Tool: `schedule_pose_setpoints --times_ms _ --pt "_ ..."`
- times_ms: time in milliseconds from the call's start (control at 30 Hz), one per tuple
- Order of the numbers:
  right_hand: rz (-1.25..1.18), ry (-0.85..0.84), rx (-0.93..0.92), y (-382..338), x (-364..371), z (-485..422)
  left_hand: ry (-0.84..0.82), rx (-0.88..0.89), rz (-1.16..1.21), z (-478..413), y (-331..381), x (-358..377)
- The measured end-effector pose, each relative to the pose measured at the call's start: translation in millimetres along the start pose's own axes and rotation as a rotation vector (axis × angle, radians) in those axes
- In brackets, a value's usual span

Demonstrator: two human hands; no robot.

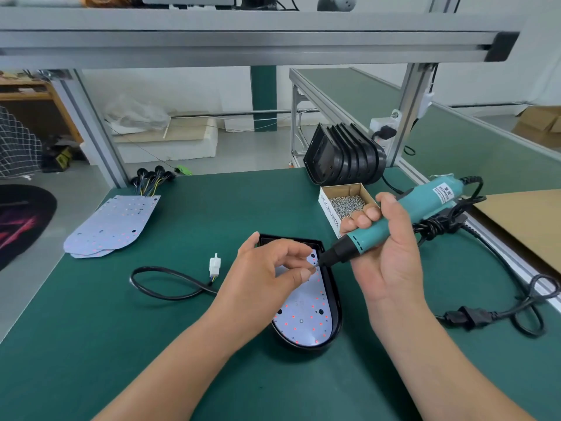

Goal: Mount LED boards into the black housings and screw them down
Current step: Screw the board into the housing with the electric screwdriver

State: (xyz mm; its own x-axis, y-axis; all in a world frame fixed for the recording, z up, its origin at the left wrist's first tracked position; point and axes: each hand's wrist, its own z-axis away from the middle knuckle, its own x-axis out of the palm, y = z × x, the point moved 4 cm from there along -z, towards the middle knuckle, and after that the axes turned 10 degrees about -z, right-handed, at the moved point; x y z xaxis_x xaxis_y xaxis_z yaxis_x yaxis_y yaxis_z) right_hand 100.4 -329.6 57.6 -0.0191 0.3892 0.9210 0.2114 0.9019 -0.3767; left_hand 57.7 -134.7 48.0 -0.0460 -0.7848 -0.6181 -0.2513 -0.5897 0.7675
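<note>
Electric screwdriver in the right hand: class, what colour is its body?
The screwdriver is teal with a black nose, shown best in the head view.

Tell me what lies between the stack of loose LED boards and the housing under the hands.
In the head view, a black cable with a white connector lies looped on the green mat there.

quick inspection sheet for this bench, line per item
surface: green bench mat
job's things: white LED board sits in black housing; white LED board stack left; black housing stack and cardboard box of screws behind
clutter: nothing seen
hands: right hand grips teal electric screwdriver; left hand pinches at its tip, what it holds too small to tell
cables: black lead with white connector left; black screwdriver cord looped right
surroundings: aluminium frame, cardboard sheet right
</note>
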Motion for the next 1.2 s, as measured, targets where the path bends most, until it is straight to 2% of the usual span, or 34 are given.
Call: schedule_pose_setpoints --times_ms 133,267,333,433,600,967,1200 --pt "-0.015 0.027 -0.013 -0.6 -2.5 -2.6 0.008 0.030 -0.021 0.6 2.8 -1.8" --pt "-0.032 0.036 -0.058 -9.2 -5.9 -9.8 0.216 0.064 -0.139 -1.9 -0.6 -12.5" --pt "-0.025 0.058 -0.086 -12.7 -9.1 -13.7 0.258 -0.017 -0.208 -5.4 -8.6 -14.7" --pt "0.036 0.076 -0.126 -14.3 -13.8 -18.1 0.170 -0.168 -0.209 -9.3 -22.5 -10.2" --pt "0.146 0.036 -0.157 -11.5 -15.5 -21.1 0.054 -0.275 -0.186 -11.9 -35.0 -4.8" --pt "0.273 -0.055 -0.163 -7.0 -10.5 -20.6 0.056 -0.311 -0.078 -11.4 -35.4 -6.0" --pt "0.355 -0.178 -0.186 -3.7 3.0 -13.4 0.058 -0.301 -0.030 -12.1 -36.9 -4.7"
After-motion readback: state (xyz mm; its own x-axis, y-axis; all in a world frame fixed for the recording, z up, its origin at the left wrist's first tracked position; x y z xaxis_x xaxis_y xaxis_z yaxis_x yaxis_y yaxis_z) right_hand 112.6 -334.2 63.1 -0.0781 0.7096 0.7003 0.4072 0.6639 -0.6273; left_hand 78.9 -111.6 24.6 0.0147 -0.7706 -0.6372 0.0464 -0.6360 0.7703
